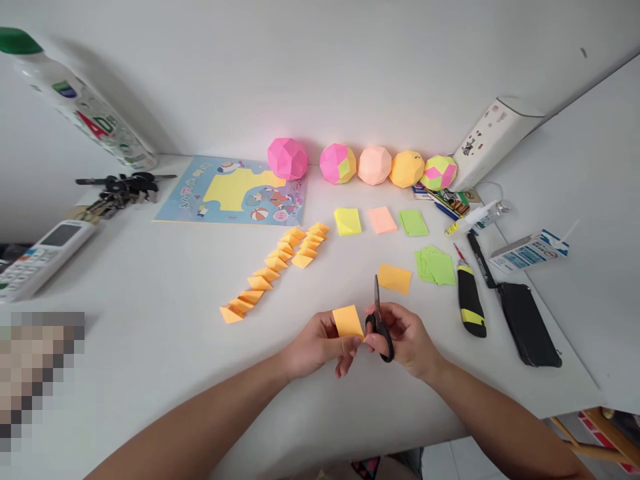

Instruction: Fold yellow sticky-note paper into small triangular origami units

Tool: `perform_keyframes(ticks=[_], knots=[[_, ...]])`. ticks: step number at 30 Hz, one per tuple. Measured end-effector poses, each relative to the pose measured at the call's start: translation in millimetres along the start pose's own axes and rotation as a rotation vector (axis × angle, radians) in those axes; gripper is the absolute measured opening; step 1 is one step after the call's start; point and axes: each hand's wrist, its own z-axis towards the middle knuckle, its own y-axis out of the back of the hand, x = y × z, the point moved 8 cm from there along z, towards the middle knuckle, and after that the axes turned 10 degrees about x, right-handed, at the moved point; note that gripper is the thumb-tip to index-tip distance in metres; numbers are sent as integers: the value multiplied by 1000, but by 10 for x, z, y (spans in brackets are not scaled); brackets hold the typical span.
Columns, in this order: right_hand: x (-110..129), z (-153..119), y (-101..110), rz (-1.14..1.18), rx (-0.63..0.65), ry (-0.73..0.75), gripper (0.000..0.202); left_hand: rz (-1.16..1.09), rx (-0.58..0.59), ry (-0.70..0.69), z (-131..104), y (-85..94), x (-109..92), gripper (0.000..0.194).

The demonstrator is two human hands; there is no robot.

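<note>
My left hand [320, 345] pinches a small orange paper square [347, 321] in front of me. Looped over the fingers of my right hand [407, 339] is a pair of black-handled scissors [377, 300], its blades pointing away from me. My right thumb and fingertip meet the lower right corner of the orange paper. Beyond the scissors lies another orange paper piece [395, 279]. Folded orange paper pieces [267, 277] run in rows to the left, and a pile of green paper [436, 265] lies to the right.
Several faceted paper balls [375, 165] line the wall. Yellow [348, 221], pink [382, 220] and green [413, 223] paper stacks lie before them. A box cutter [470, 297] and black pouch [530, 323] are at right; a spray can [80, 100], keys [120, 190] and remote [45, 257] at left.
</note>
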Motion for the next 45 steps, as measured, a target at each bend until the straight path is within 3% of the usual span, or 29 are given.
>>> perform_keyframes(ticks=[13,22,28,45], knots=[[-29,-16,-2,-5,-12,-29,38,-63,-54,-36,-3,28,-12,23],[-106,-58,-184,-60,194,-210,35,-168,-285,-252,-30,302,-186,18],[-173,-128,-182,-160,212,-261,38,-246,-251,-248,-1,291,-216,20],[-188,-119,-156,-252,192,-227,40,-186,-207,-218,-9,235,-248,18]])
